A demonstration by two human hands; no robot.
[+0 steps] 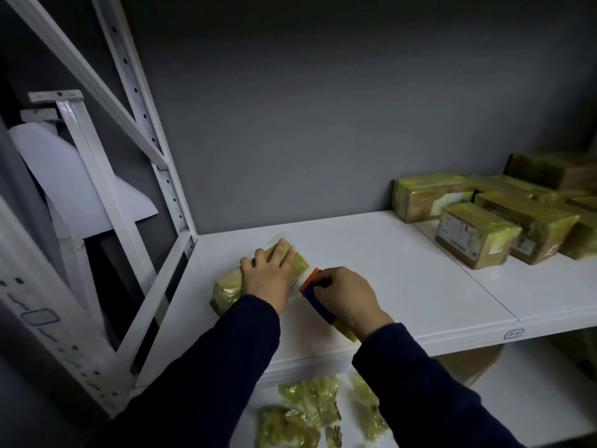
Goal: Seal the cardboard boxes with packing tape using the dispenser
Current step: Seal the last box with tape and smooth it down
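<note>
A small cardboard box (227,287), wrapped in yellowish tape, lies on the white shelf (403,286) near its left end. My left hand (269,276) lies flat on top of the box, fingers straight. Just right of the box, my right hand (347,294) grips a tape dispenser (315,294) with a blue body and an orange blade end. The orange end sits close to the box's right end. A yellowish tape roll shows under my right wrist.
Several taped boxes (478,234) are stacked at the shelf's right back. A white metal rack frame (151,176) rises on the left. Crumpled tape scraps (310,405) lie on the lower shelf below the front edge. A grey wall stands behind.
</note>
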